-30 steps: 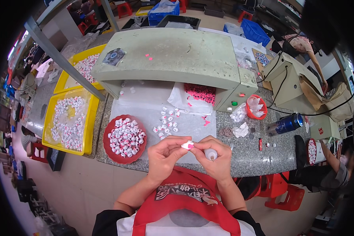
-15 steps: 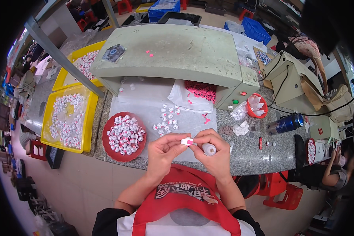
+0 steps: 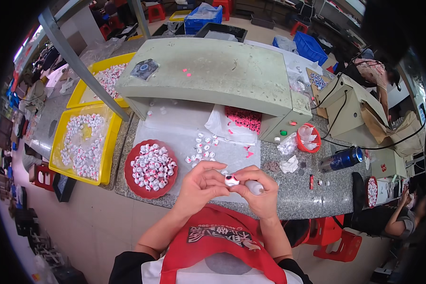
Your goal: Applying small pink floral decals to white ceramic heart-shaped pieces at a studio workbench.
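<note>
A small rounded white piece with a black spot and pink on it is pinched in front of my chest. My right hand grips it between thumb and forefinger, and a whitish squeeze bottle is tucked in the same palm. My left hand closes in from the other side, fingertips against the piece. Beyond my hands, several similar white pieces lie on white paper. To the left, a red scalloped bowl is heaped with more of them, marked pink.
A pale green metal housing arches over the paper, with a pile of pink bits beneath it. Yellow trays of white pieces stand left. On the right are a red cup, crumpled tissue and a blue bottle.
The piece has turned between my fingers, so its black spot now shows. My left fingers have spread a little, and the bottle has tilted in my right palm. The whole view has shifted slightly.
</note>
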{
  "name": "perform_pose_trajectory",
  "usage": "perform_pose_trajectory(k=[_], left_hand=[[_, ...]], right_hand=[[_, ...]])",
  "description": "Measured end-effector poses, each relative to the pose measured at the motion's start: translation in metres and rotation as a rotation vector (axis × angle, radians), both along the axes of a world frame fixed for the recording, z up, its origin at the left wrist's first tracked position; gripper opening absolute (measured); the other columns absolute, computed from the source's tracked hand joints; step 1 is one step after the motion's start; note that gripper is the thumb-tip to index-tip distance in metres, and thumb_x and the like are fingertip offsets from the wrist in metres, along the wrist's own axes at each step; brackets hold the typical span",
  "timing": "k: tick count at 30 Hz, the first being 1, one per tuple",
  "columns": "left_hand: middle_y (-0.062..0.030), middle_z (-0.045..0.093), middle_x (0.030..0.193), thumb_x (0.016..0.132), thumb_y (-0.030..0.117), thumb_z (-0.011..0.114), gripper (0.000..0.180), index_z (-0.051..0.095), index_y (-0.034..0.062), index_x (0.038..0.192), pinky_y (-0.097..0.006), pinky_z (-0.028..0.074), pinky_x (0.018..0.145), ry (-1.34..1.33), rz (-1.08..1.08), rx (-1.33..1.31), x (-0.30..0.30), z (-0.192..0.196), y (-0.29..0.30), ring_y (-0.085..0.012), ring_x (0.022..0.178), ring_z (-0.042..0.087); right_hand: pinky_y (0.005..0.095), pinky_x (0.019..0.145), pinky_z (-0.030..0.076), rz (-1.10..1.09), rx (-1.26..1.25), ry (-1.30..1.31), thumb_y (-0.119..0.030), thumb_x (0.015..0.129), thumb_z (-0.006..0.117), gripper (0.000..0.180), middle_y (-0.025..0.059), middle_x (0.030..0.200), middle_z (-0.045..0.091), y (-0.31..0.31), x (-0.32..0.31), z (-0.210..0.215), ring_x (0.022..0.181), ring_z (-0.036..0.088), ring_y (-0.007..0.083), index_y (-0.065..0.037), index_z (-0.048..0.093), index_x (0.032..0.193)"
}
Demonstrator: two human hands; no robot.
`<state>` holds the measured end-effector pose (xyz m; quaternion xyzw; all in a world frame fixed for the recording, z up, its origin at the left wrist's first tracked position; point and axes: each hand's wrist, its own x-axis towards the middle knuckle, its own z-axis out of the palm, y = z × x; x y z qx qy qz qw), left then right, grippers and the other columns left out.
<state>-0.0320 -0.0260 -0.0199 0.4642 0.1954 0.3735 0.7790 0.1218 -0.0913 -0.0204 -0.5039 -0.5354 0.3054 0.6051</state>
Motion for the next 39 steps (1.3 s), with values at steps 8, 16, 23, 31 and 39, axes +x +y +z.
perform_pose_trajectory(k=[8, 16, 23, 31, 39], left_hand=[[-0.0132, 0.062, 0.086, 0.077, -0.006, 0.057, 0.021, 0.057, -0.0046, 0.098, -0.022, 0.050, 0.063, 0.127, 0.074, 0.067, -0.002, -0.009, -0.007, -0.0170, 0.076, 0.063], [-0.0127, 0.063, 0.086, 0.078, -0.004, 0.057, 0.020, 0.058, -0.0034, 0.098, -0.022, 0.050, 0.063, 0.197, 0.193, 0.073, -0.013, -0.032, -0.005, -0.0157, 0.072, 0.062], [-0.0123, 0.063, 0.081, 0.078, 0.002, 0.058, 0.018, 0.058, -0.0012, 0.096, -0.024, 0.049, 0.058, 0.531, 0.414, -0.137, -0.058, -0.133, 0.033, -0.0166, 0.068, 0.062], [-0.0180, 0.057, 0.088, 0.072, 0.014, 0.062, 0.023, 0.061, 0.0081, 0.094, -0.042, 0.047, 0.066, 1.317, 0.592, 0.774, -0.017, -0.181, 0.117, -0.0347, 0.076, 0.058], [-0.0139, 0.061, 0.084, 0.074, 0.011, 0.060, 0.019, 0.059, 0.0024, 0.091, -0.035, 0.049, 0.066, 1.014, 0.437, 0.329, 0.016, -0.222, 0.143, -0.0273, 0.077, 0.061]], right_hand=[[0.0224, 0.058, 0.046, 0.159, -0.189, 0.340, 0.003, 0.071, 0.065, 0.019, 0.0091, 0.082, 0.058, 0.001, -0.005, 0.004, 0.068, 0.059, 0.0139, 0.004, 0.058, 0.088], [0.0189, 0.047, 0.041, 0.151, -0.175, 0.419, 0.002, 0.072, 0.064, 0.016, 0.0101, 0.082, 0.059, 0.017, -0.018, -0.039, 0.061, 0.054, 0.0107, 0.001, 0.059, 0.087], [0.0207, 0.045, 0.044, -0.020, -0.685, 0.338, -0.008, 0.071, 0.068, 0.021, 0.0042, 0.079, 0.060, 0.051, -0.058, -0.135, 0.062, 0.057, 0.0082, -0.001, 0.059, 0.088], [0.0224, 0.048, 0.048, -0.153, -0.669, 0.355, -0.004, 0.072, 0.062, 0.025, 0.0055, 0.085, 0.052, 0.039, -0.020, -0.144, 0.065, 0.057, 0.0119, -0.001, 0.048, 0.094], [0.0256, 0.061, 0.051, -0.216, -0.495, 0.427, 0.008, 0.078, 0.047, 0.030, 0.0099, 0.091, 0.047, 0.017, 0.003, -0.116, 0.077, 0.056, 0.0162, -0.002, 0.035, 0.104]])
